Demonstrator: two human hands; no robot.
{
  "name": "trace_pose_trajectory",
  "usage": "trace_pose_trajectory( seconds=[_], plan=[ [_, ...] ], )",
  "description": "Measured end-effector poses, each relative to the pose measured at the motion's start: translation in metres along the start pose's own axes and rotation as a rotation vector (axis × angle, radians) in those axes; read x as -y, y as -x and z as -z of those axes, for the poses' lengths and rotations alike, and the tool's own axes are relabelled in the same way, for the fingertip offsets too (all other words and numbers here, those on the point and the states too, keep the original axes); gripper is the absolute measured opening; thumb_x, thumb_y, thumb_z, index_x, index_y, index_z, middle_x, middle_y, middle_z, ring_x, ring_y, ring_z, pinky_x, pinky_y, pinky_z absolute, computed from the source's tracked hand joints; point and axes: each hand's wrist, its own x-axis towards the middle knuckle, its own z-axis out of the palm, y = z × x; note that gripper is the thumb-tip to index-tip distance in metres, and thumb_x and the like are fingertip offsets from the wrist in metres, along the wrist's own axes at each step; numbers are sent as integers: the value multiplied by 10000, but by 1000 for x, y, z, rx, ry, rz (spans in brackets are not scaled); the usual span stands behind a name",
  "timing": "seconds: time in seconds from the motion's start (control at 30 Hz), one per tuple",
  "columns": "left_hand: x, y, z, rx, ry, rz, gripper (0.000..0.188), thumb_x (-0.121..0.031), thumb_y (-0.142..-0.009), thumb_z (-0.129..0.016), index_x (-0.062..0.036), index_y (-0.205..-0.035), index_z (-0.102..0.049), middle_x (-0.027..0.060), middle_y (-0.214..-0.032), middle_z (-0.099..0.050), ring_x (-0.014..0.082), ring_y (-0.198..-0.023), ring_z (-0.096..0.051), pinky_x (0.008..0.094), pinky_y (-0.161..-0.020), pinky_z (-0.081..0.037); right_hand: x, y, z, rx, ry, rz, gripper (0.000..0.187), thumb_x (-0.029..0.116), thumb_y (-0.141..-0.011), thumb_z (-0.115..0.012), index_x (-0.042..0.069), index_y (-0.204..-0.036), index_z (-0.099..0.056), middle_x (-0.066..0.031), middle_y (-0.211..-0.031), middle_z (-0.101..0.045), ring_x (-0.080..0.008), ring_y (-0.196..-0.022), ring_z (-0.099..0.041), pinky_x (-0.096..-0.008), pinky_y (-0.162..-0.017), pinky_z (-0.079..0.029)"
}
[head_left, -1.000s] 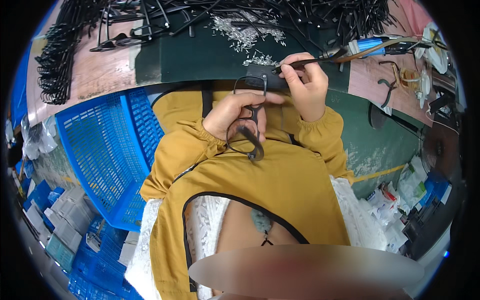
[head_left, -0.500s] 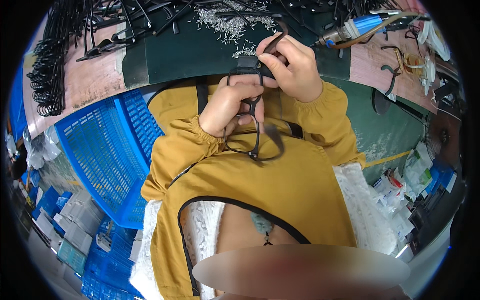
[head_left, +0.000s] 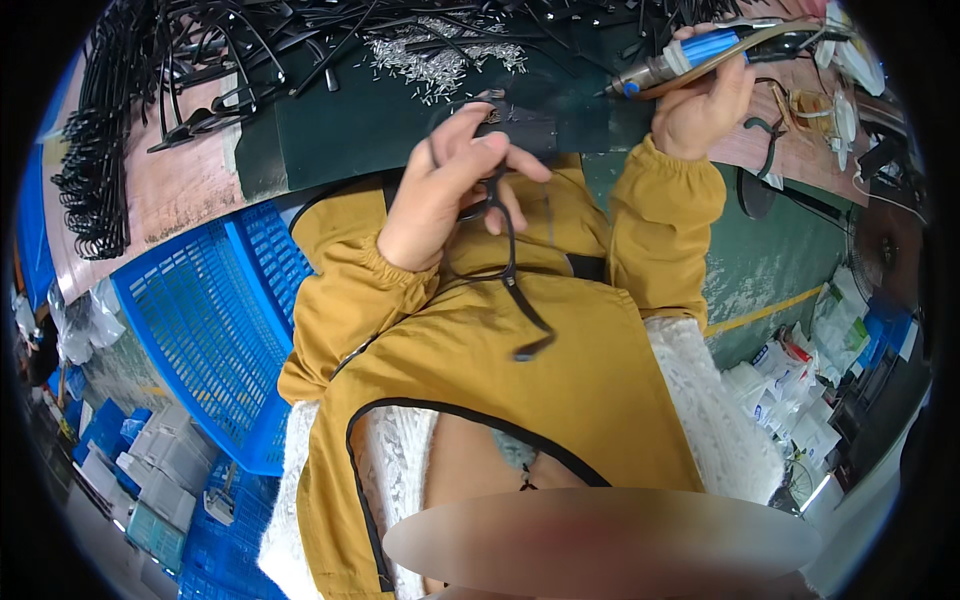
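Observation:
My left hand (head_left: 425,205) holds a black eyeglass frame (head_left: 511,245) in front of my apron, near the table edge. One temple (head_left: 530,320) of the frame hangs down over the apron. The far part of the frame is partly hidden by my fingers and smeared by motion. At the right of the table, my right hand (head_left: 695,125) is closed round a powered screwdriver (head_left: 712,46) with a blue body and a metal nose. Its tip points left. A heap of small silver screws (head_left: 425,62) lies on the dark green mat (head_left: 335,135) beyond my left hand.
Loose black temples (head_left: 265,55) are strewn along the back of the table. A stack of black frames (head_left: 95,170) stands at the far left. Pliers (head_left: 772,140) lie right of my right hand. A blue basket (head_left: 200,310) is below the table on the left.
My right hand has let go of the temple at the frame and moved right onto the screwdriver. The left hand has turned the frame and its fingers have spread somewhat.

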Motion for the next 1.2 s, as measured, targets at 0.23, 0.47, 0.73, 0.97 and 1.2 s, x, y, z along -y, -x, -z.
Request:
trace_pose_trajectory(
  seconds=[0.23,0.47,0.73,0.97,1.2],
  plan=[
    [7,20,23,-162,259,44,389,-225,-1039,-483,22,-1298,-637,76,-794,-671,167,-683,-685,230,-568,-496,-6,5,-65,419,-680,-516,420,459,-1018,-594,95,-1223,-551,1,-774,-459,-113,-570,-431,-248,-464,-372],
    [14,19,7,-207,317,223,369,-249,-1024,-533,-4,-1275,-647,48,-777,-651,137,-666,-660,214,-544,-466,-20,27,-77,413,-555,-437,324,445,-1043,-573,130,-1118,-550,-8,-762,-496,-127,-548,-465,-255,-451,-365],
    [48,17,-14,-231,647,467,312,-268,-1001,-665,-107,-1266,-625,45,-682,-615,146,-534,-568,255,-492,-458,18,49,-63,385,-508,-470,340,469,-1022,-581,157,-1156,-596,-34,-837,-540,-136,-650,-511,-259,-500,-371],
    [37,20,1,-66,556,242,371,-213,-993,-652,-23,-1307,-602,87,-697,-651,193,-520,-640,290,-486,-516,-6,33,-36,312,-466,-408,341,500,-1023,-572,167,-1096,-599,-8,-806,-538,-112,-600,-506,-243,-488,-373],
    [13,8,-3,-256,305,118,491,-211,-1009,-630,9,-1441,-548,31,-766,-576,138,-676,-627,242,-578,-465,16,34,-54,291,-541,-460,368,513,-1030,-546,154,-1103,-587,12,-803,-529,-96,-604,-505,-212,-492,-383]
  ],
)
